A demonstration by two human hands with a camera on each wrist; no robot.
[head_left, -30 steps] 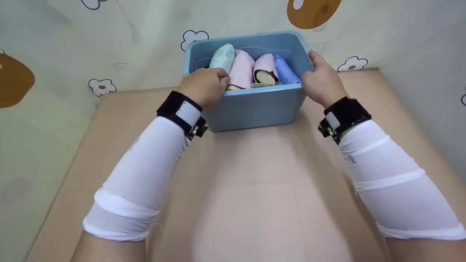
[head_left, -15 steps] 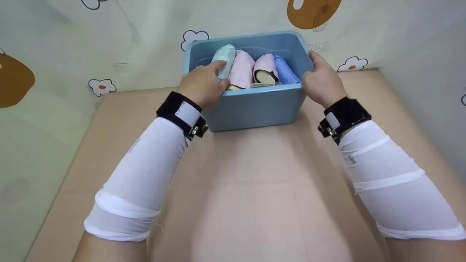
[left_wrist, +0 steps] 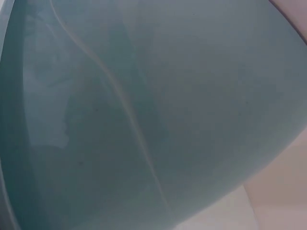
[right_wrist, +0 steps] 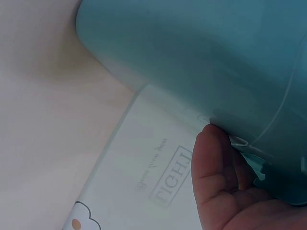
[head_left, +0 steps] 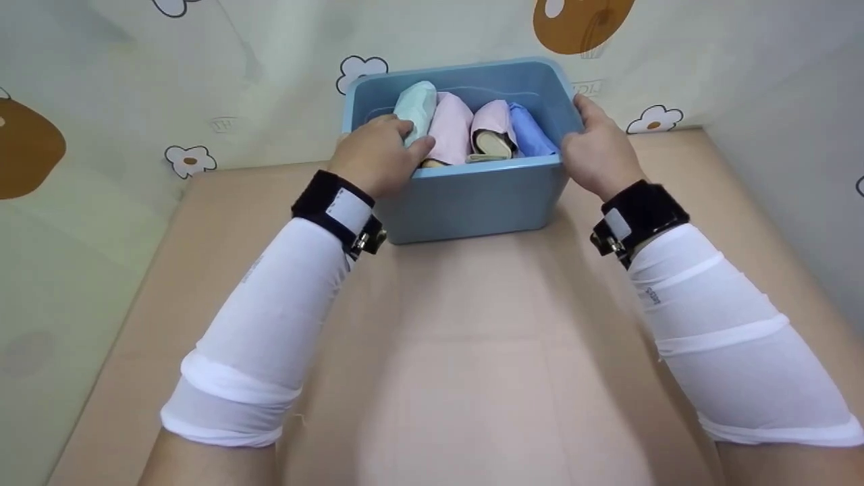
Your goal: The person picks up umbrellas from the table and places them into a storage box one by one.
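Observation:
A light-blue plastic bin [head_left: 472, 202] stands against the back wall. Inside it lie a mint-green bundle [head_left: 420, 102], two pink bundles [head_left: 451, 128] and a blue one [head_left: 532, 131], side by side; the pink ones show beige at their near ends. My left hand [head_left: 378, 152] reaches over the bin's front left corner, with thumb and forefinger on either side of the mint-green bundle's near end; its other fingers are hidden. At the right side, my right hand [head_left: 601, 148] grips the rim, thumb along the outside. The left wrist view shows only the bin's wall [left_wrist: 144, 120] close up.
The bin rests at the far end of a beige-covered surface [head_left: 466, 378]. Pale sheets [head_left: 270, 88] printed with flowers and brown shapes rise behind and along both sides, close to the bin's back.
My left thumb and forefinger have spread from a curled pose at the front rim onto the mint-green bundle, which has shifted slightly right. The right hand and bin have stayed put.

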